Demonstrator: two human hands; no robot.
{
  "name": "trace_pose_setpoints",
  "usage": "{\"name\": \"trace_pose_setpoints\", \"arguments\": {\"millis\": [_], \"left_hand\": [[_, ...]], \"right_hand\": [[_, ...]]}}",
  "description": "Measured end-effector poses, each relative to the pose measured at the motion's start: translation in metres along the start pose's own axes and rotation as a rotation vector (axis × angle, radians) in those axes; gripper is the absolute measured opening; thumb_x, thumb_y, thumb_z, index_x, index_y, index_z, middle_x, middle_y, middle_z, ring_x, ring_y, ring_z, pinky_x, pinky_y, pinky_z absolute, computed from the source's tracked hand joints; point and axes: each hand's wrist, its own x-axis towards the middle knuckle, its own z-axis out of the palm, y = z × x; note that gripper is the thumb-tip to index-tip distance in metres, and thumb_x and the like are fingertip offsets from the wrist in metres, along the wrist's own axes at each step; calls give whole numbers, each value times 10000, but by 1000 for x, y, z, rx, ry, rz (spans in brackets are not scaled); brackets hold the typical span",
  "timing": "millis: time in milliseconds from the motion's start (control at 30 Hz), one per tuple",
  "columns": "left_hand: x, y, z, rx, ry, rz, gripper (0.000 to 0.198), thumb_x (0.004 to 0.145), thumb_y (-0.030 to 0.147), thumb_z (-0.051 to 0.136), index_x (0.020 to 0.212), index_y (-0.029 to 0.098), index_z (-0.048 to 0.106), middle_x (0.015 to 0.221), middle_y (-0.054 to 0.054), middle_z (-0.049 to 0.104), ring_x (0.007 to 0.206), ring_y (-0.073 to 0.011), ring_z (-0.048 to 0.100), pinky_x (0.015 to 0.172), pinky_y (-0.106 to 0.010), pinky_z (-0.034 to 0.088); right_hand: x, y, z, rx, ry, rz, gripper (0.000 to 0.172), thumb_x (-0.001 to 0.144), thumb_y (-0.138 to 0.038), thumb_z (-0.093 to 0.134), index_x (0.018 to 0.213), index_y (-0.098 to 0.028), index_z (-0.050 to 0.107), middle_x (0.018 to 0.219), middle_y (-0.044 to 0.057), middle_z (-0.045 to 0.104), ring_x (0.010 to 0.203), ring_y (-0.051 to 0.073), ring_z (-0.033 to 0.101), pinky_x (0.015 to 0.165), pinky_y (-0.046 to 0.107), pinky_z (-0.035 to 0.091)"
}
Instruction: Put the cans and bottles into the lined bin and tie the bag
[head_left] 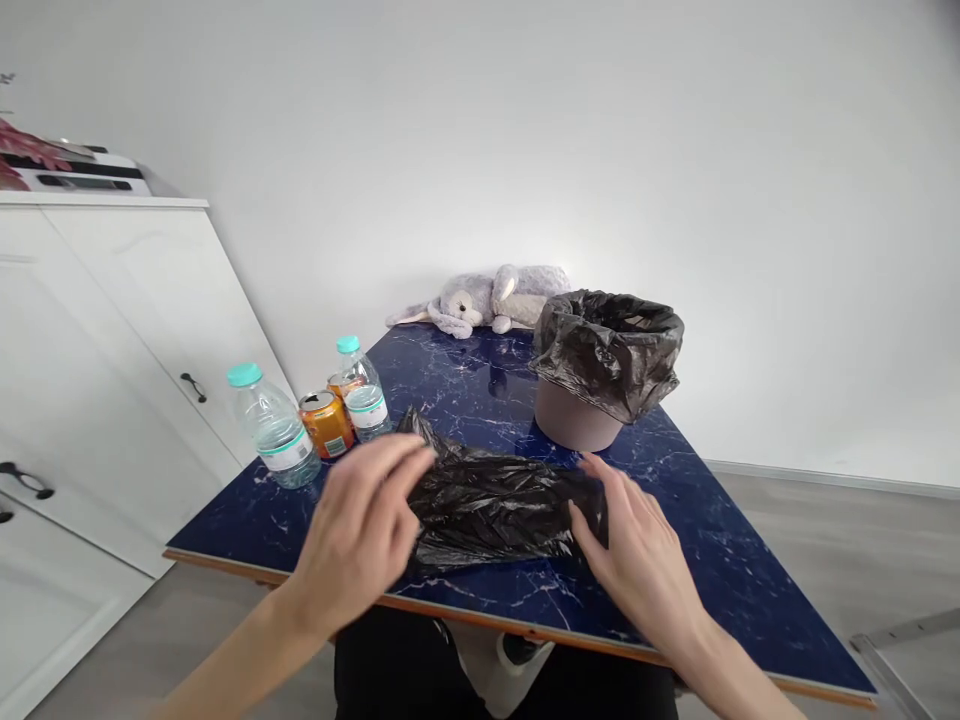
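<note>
The black plastic bag (495, 505) lies flat and creased on the blue marble-patterned table (720, 590), at the lower centre of the frame, near the front edge. The left hand (364, 525) is positioned over the left end of the bag; its fingers are bent, and whether they grasp the plastic cannot be told. The right hand (637, 530) is positioned at the right end; its thumb and fingers are spread apart, unclenched, with the bag visible between them. Contact at these fingertips cannot be confirmed.

The bin (574, 415) stands upright right of centre, behind the right hand. A black liner (611, 355) covers its rim and hangs over the outer wall. Left of centre, two orange cans stand between the front bottle (277, 430) and the rear bottle (366, 395); both bottles have turquoise caps and stand upright. The grey plush toy (469, 300) lies at the table's far end, upper centre. A white cabinet (150, 290) occupies the left side.
</note>
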Motion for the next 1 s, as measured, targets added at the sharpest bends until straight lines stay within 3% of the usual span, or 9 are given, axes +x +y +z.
{"name": "trace_pose_setpoints", "arguments": {"millis": [67,133,200,333,433,533,733,900,1000], "left_hand": [[0,18,2,-106,-151,193,633,1002,50,506,1614,194,439,1478,-109,656,1471,-262,529,1258,-448,418],[-2,25,15,-163,-341,238,549,1070,148,484,1616,168,440,1547,-102,619,1517,-267,484,1291,-456,376],[-7,19,37,-186,-461,164,551,1116,317,473,1646,185,401,1632,-98,534,1562,-293,423,1297,-489,358],[-28,-18,80,-264,-674,-55,674,1115,549,410,1716,294,243,1745,-55,330,1620,-316,293,1296,-516,343],[-48,-46,89,-282,-771,-183,669,1118,583,358,1716,310,236,1754,-49,299,1630,-306,262,1326,-545,263],[-61,-62,77,-299,-754,-232,645,1124,551,369,1709,300,261,1749,-67,318,1633,-304,253,1315,-563,269],[-70,-68,26,-342,-726,-198,568,1106,488,482,1644,320,419,1724,-61,398,1588,-284,380,1271,-503,391],[-91,-63,3,-375,-711,-16,863,920,592,758,1657,332,393,1648,-83,515,1535,-339,459,1227,-512,452],[-93,-51,-3,-401,-599,70,517,985,338,739,1485,320,611,1466,-53,692,1383,-283,606,1179,-469,498]], "right_hand": [[-5,-18,0,-35,115,-189,535,1088,-327,468,1602,-185,418,1606,158,536,1499,358,494,1182,562,461],[-5,-34,6,-43,53,-327,540,1111,-308,447,1636,-194,393,1719,107,388,1616,315,301,1295,543,333],[1,-43,20,-52,-108,-359,575,1136,-388,402,1673,-188,351,1762,78,290,1649,316,192,1327,566,270],[19,-33,58,-42,-456,-224,681,1136,-568,253,1702,-192,300,1777,60,204,1653,336,134,1323,602,251],[26,-16,73,10,-520,-160,697,1126,-613,214,1700,-229,305,1781,33,183,1659,288,108,1334,548,236],[28,-4,72,87,-521,-185,711,1113,-658,232,1697,-261,307,1783,23,182,1661,261,92,1339,532,219],[34,27,55,162,-559,-293,648,1130,-608,302,1703,-308,268,1785,11,187,1657,239,110,1350,514,191],[39,48,34,143,-512,-342,595,1134,-547,369,1672,-291,372,1746,39,327,1623,260,278,1341,537,237],[22,18,19,125,-365,-323,613,1116,-515,438,1658,-231,406,1693,91,432,1599,295,345,1340,593,215]]}}
